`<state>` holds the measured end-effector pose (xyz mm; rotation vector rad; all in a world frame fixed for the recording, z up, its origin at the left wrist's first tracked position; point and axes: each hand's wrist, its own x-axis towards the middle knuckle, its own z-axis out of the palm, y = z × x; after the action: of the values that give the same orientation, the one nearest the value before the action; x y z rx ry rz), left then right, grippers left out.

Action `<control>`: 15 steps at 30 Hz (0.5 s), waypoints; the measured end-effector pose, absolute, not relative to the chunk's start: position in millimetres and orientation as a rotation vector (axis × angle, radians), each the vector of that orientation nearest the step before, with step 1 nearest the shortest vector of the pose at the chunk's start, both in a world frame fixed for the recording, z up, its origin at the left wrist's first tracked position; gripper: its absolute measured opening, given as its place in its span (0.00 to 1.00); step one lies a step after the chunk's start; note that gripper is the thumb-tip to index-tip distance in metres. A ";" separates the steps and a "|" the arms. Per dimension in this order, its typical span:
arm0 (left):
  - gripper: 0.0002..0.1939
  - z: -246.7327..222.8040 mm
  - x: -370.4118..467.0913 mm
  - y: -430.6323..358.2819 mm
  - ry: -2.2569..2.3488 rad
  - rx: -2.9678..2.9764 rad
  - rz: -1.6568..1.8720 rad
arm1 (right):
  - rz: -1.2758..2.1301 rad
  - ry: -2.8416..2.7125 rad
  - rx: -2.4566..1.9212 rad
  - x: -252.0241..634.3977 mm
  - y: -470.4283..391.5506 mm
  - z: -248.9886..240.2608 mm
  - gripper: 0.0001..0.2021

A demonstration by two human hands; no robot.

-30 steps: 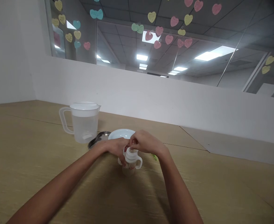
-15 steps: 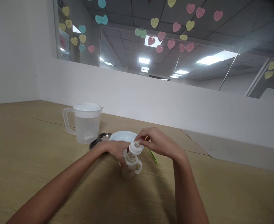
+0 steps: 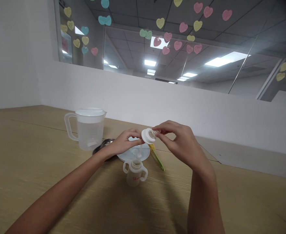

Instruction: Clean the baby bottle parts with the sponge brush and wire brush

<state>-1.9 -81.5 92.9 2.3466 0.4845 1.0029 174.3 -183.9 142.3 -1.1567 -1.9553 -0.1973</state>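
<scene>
My right hand (image 3: 179, 138) pinches the clear teat (image 3: 154, 132) of a baby bottle between thumb and fingertips. The teat sits in a white screw collar (image 3: 146, 136), tilted on its side in the air. From the left, the fingertips of my left hand (image 3: 127, 140) grip the collar's underside. A thin straw with a rounded end (image 3: 139, 155) hangs below the collar. Underneath stands the baby bottle (image 3: 133, 177), upright on the table, its mouth uncovered and a white handle on each side. Neither hand touches the bottle.
A lidded clear plastic jug (image 3: 90, 131) stands at the back left. Beside it are a metal tray (image 3: 104, 145) and a pale bowl (image 3: 144, 156), partly hidden. A green-handled brush (image 3: 158, 160) with yellow at its head lies right of the bowl. A white wall rises behind the table (image 3: 47, 139).
The collar with its teat and straw has been lifted off the bottle, up and to the right, and tilted. My left hand has let go of the bottle and moved to the collar.
</scene>
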 end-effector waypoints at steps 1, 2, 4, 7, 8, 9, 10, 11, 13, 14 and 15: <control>0.12 92.7 -2.1 -80.4 0.490 2.336 1.042 | -0.212 -1.947 -1.160 174.5 -182.8 142.0 0.09; 0.12 92.3 -2.5 -78.6 0.501 2.328 1.076 | -0.224 -1.938 -1.164 175.1 -181.7 141.7 0.09; 0.12 90.3 -4.3 -72.6 0.536 2.331 1.115 | -0.253 -1.904 -1.173 177.0 -179.6 141.3 0.09; 0.12 84.1 -7.9 -59.1 0.609 2.362 1.146 | -0.322 -1.804 -1.192 181.6 -178.4 141.1 0.08; 0.11 81.0 -9.1 -54.0 0.640 2.375 1.157 | -0.341 -1.773 -1.201 183.2 -178.5 141.1 0.07; 0.11 77.6 -10.2 -48.9 0.672 2.391 1.164 | -0.352 -1.750 -1.212 184.7 -178.9 141.2 0.07; 0.12 73.9 -11.3 -44.0 0.705 2.411 1.169 | -0.357 -1.734 -1.222 185.9 -179.2 141.2 0.07; 0.12 70.0 -12.2 -39.4 0.738 2.437 1.169 | -0.356 -1.727 -1.230 186.8 -179.4 141.2 0.07; 0.12 62.4 -13.7 -31.8 0.798 2.502 1.153 | -0.345 -1.733 -1.241 187.3 -179.4 141.0 0.08; 0.12 59.1 -14.2 -28.7 0.828 2.538 1.138 | -0.340 -1.743 -1.245 187.0 -179.0 140.8 0.08; 0.12 56.2 -14.5 -26.2 0.861 2.574 1.118 | -0.334 -1.757 -1.248 186.4 -178.6 140.7 0.08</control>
<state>-14.5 -26.2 56.2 2.5736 0.8611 1.1185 186.4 -178.6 140.7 -1.2483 -1.7575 -0.3338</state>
